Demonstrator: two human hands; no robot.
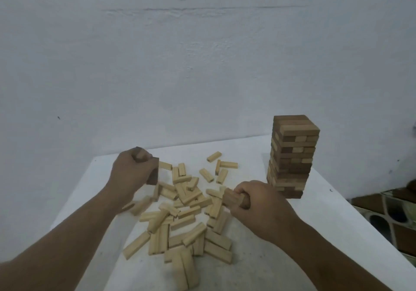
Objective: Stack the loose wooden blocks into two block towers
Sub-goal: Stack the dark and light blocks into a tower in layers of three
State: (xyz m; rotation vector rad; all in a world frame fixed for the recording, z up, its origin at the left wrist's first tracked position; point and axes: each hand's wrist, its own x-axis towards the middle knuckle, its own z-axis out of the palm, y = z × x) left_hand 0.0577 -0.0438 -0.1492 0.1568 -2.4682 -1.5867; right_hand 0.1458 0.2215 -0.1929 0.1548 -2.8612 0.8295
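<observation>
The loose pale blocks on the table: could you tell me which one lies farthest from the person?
The single pale block at the far edge of the scatter, left of the finished tower. It lies flat and alone, beyond every other loose block.

forearms (pixel 56 245) cut off by the frame, floor items (pixel 391 214) blurry

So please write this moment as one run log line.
left hand: grips dark blocks | right hand: grips dark blocks | finished tower: standing, right | loose pale blocks: scattered
</observation>
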